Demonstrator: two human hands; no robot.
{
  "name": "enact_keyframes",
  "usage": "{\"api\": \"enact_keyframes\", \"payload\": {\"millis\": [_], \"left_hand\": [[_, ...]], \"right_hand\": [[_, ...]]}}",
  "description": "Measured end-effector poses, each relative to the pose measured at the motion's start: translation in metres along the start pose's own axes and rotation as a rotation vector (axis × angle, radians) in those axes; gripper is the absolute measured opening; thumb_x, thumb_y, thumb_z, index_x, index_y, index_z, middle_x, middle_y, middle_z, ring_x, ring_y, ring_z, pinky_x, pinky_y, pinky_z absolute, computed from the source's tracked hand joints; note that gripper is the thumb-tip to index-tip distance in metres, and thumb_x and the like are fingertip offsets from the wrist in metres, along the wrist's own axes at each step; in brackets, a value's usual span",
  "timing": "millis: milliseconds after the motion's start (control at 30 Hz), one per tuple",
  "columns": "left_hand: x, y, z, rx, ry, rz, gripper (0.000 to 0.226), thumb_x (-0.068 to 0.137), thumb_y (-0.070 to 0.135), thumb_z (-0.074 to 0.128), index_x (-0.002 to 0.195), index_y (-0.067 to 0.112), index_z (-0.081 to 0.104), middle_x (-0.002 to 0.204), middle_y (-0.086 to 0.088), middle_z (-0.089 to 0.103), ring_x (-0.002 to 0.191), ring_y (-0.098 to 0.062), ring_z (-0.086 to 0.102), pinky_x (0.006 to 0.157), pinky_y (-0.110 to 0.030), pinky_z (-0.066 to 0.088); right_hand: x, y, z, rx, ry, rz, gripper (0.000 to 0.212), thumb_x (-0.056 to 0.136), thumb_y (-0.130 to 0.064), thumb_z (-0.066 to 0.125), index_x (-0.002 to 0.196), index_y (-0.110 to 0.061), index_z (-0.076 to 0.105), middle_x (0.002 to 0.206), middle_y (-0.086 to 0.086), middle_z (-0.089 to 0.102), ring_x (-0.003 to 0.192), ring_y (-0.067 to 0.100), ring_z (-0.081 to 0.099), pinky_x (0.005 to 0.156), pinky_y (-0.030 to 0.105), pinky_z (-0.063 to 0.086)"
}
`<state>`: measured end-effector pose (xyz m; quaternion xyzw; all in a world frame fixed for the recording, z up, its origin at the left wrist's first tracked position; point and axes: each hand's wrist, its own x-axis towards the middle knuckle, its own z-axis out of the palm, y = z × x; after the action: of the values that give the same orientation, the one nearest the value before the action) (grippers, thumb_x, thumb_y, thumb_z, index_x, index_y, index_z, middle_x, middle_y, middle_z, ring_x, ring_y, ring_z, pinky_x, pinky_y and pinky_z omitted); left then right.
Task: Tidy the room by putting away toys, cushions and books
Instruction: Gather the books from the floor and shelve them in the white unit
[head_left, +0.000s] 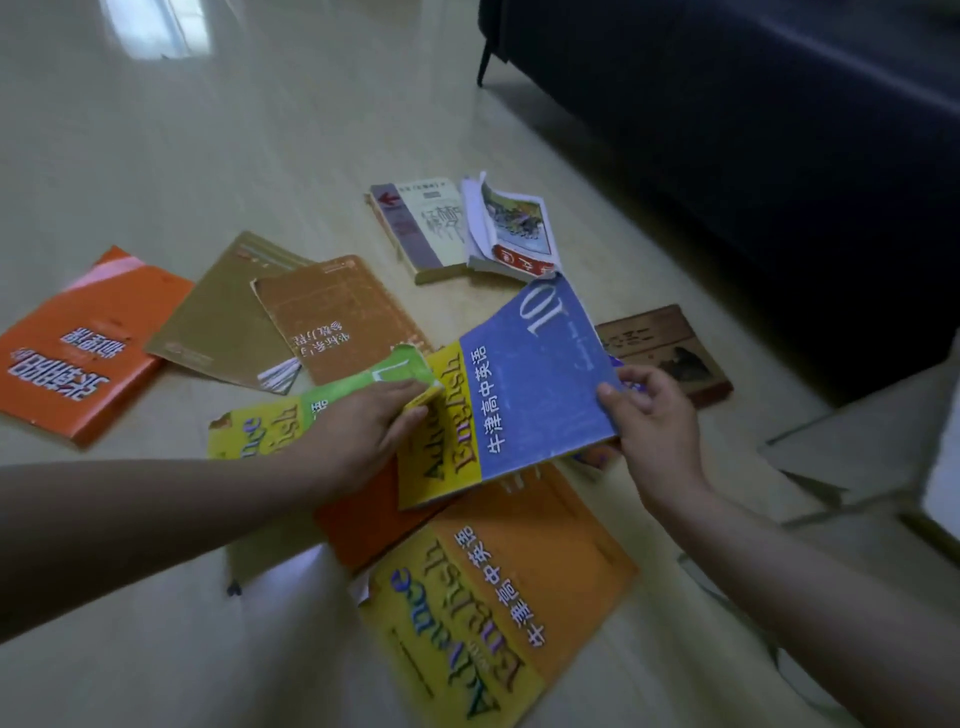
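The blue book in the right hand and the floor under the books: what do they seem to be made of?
The blue book: seemingly paper with a thin card cover; it bends a little where the right hand grips its edge, and the cover looks scuffed. The floor: hard and glossy, perhaps tile or laminate; it mirrors window light.

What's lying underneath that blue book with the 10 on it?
A plain orange book and an orange-and-yellow English book poke out beneath the blue book, and a purple cover edge shows by the right hand. Whatever lies under its middle is covered.
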<state>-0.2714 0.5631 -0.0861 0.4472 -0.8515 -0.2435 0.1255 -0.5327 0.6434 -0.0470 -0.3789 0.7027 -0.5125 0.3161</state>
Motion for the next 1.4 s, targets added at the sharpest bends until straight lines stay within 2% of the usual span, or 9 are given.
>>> {"api": "enact_keyframes", "payload": {"millis": [167, 367, 600, 800, 933, 1000, 1133, 1267, 1400], "left_hand": [[-0.001, 0.020, 0.009, -0.019, -0.012, 0.071, 0.051, 0.098, 0.044, 0.033, 0.139, 0.019, 0.048, 0.142, -0.001, 0.051, 0.127, -0.022, 0.048, 0.096, -0.023, 0.035], [-0.008, 0.027, 0.027, 0.027, -0.087, 0.097, 0.062, 0.091, 0.051, 0.024, 0.140, 0.022, 0.047, 0.140, 0.000, 0.053, 0.124, -0.023, 0.051, 0.098, -0.031, 0.041], [-0.005, 0.056, 0.048, 0.013, -0.175, 0.128, 0.057, 0.096, 0.048, 0.025, 0.139, 0.019, 0.048, 0.135, -0.005, 0.057, 0.118, -0.026, 0.053, 0.094, -0.030, 0.042], [0.002, 0.057, 0.058, 0.033, -0.233, 0.132, 0.060, 0.092, 0.056, 0.020, 0.127, 0.022, 0.056, 0.111, -0.010, 0.064, 0.097, -0.028, 0.058, 0.080, -0.039, 0.048], [0.007, 0.063, 0.067, 0.068, -0.249, 0.119, 0.042, 0.101, 0.043, 0.030, 0.127, 0.022, 0.055, 0.105, -0.007, 0.063, 0.093, -0.027, 0.057, 0.071, -0.033, 0.043], [0.007, 0.064, 0.071, 0.047, -0.261, 0.119, 0.043, 0.101, 0.043, 0.030, 0.127, 0.019, 0.055, 0.106, -0.009, 0.063, 0.096, -0.029, 0.058, 0.074, -0.033, 0.044], [0.005, 0.063, 0.074, 0.055, -0.320, 0.110, 0.052, 0.098, 0.044, 0.040, 0.140, 0.015, 0.048, 0.133, -0.009, 0.057, 0.118, -0.024, 0.054, 0.094, -0.027, 0.040], [0.005, 0.047, 0.064, 0.053, -0.206, -0.001, 0.047, 0.097, 0.041, 0.045, 0.132, 0.012, 0.055, 0.131, -0.008, 0.058, 0.114, -0.023, 0.057, 0.092, -0.029, 0.042], [0.008, 0.015, 0.056, 0.185, -0.169, -0.104, 0.051, 0.094, 0.040, 0.053, 0.135, 0.011, 0.049, 0.138, -0.009, 0.051, 0.122, -0.026, 0.049, 0.097, -0.031, 0.039]], "right_hand": [[-0.031, 0.031, -0.030, 0.020, -0.011, 0.130, 0.031, 0.093, -0.014, 0.061, 0.124, -0.018, 0.056, 0.099, 0.009, 0.073, 0.088, 0.017, 0.072, 0.078, 0.037, 0.059], [-0.054, 0.070, -0.038, 0.116, -0.082, 0.203, 0.027, 0.091, 0.004, 0.056, 0.116, 0.000, 0.065, 0.096, 0.009, 0.072, 0.076, 0.010, 0.069, 0.068, 0.023, 0.057], [-0.077, 0.104, -0.053, 0.021, -0.146, 0.244, 0.026, 0.090, 0.008, 0.055, 0.092, -0.013, 0.070, 0.082, -0.003, 0.075, 0.074, 0.009, 0.069, 0.069, 0.022, 0.054], [-0.074, 0.126, -0.058, -0.437, -0.138, 0.292, 0.010, 0.084, -0.020, 0.069, 0.076, -0.014, 0.068, 0.052, -0.006, 0.055, 0.056, 0.007, 0.052, 0.058, 0.027, 0.040], [-0.067, 0.132, -0.053, -0.497, -0.140, 0.282, 0.014, 0.086, -0.025, 0.067, 0.080, -0.012, 0.067, 0.060, -0.003, 0.057, 0.064, 0.014, 0.056, 0.058, 0.025, 0.039], [-0.064, 0.133, -0.048, -0.513, -0.118, 0.287, 0.011, 0.087, -0.024, 0.066, 0.082, -0.014, 0.066, 0.063, -0.004, 0.058, 0.068, 0.014, 0.057, 0.056, 0.019, 0.037], [-0.058, 0.127, -0.042, -0.536, -0.065, 0.217, 0.008, 0.088, -0.022, 0.064, 0.093, -0.016, 0.067, 0.079, -0.005, 0.063, 0.081, 0.012, 0.058, 0.061, 0.018, 0.036], [-0.050, 0.105, -0.032, -0.501, -0.042, 0.035, 0.011, 0.094, -0.021, 0.056, 0.096, -0.018, 0.066, 0.089, -0.009, 0.063, 0.079, 0.000, 0.056, 0.063, 0.006, 0.037], [-0.045, 0.097, -0.012, -0.538, -0.231, 0.144, 0.019, 0.094, -0.030, 0.053, 0.091, -0.017, 0.066, 0.081, -0.005, 0.065, 0.077, 0.012, 0.058, 0.062, 0.021, 0.039]]}}
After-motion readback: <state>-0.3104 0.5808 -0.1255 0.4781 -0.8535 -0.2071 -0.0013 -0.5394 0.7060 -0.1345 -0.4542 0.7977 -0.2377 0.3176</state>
